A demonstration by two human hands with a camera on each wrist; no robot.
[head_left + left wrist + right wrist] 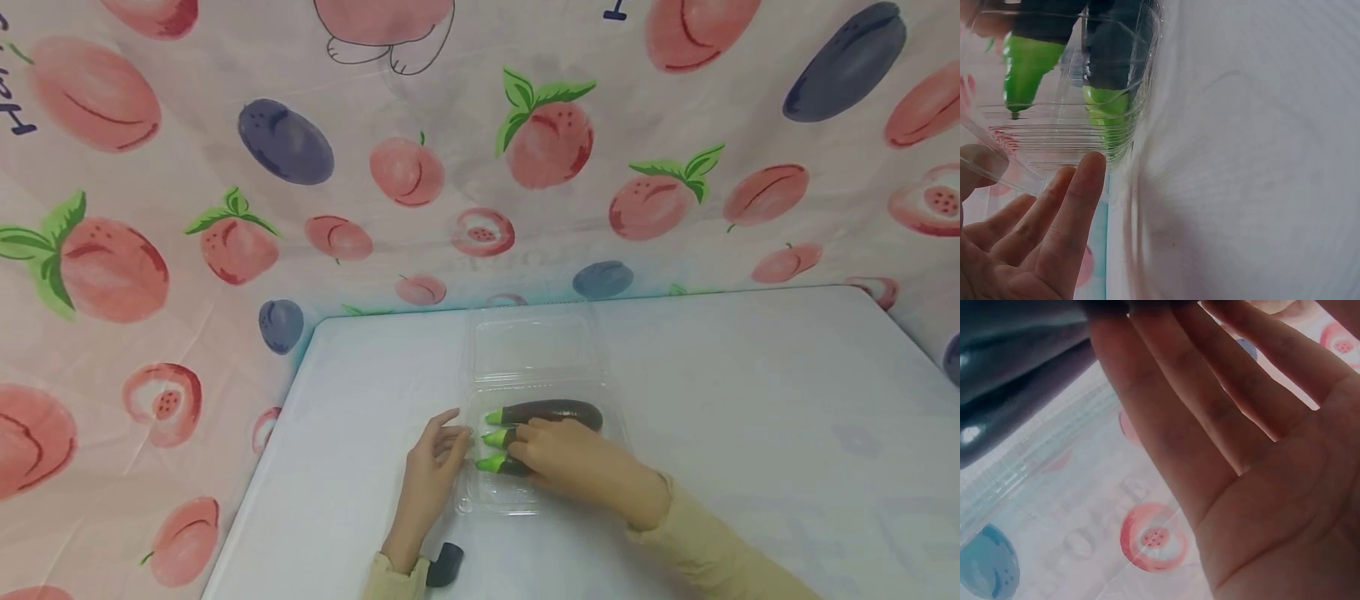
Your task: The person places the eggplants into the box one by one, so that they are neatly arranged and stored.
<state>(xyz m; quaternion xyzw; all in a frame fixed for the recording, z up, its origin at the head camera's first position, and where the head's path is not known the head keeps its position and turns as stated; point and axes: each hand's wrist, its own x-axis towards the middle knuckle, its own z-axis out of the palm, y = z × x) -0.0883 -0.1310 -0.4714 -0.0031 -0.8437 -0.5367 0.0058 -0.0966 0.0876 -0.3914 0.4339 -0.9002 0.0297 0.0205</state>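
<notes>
A clear plastic clamshell container (512, 504) lies with its lid (536, 346) folded back. Inside, several eggplants with green stem ends lie side by side; the far eggplant (555, 410) shows most, while the middle eggplant (491, 437) and near eggplant (491, 462) are partly covered. My right hand (566, 454) reaches over these two, its fingers on the dark skin; their tips are hidden. My left hand (435, 462) holds the container's left edge, thumb (985, 165) at the rim and fingers against the outer wall.
The container stands on a white table (750, 417), whose far edge meets a fruit-patterned cloth (420, 100). A black object (446, 565) sits beside the left sleeve at the front of the table.
</notes>
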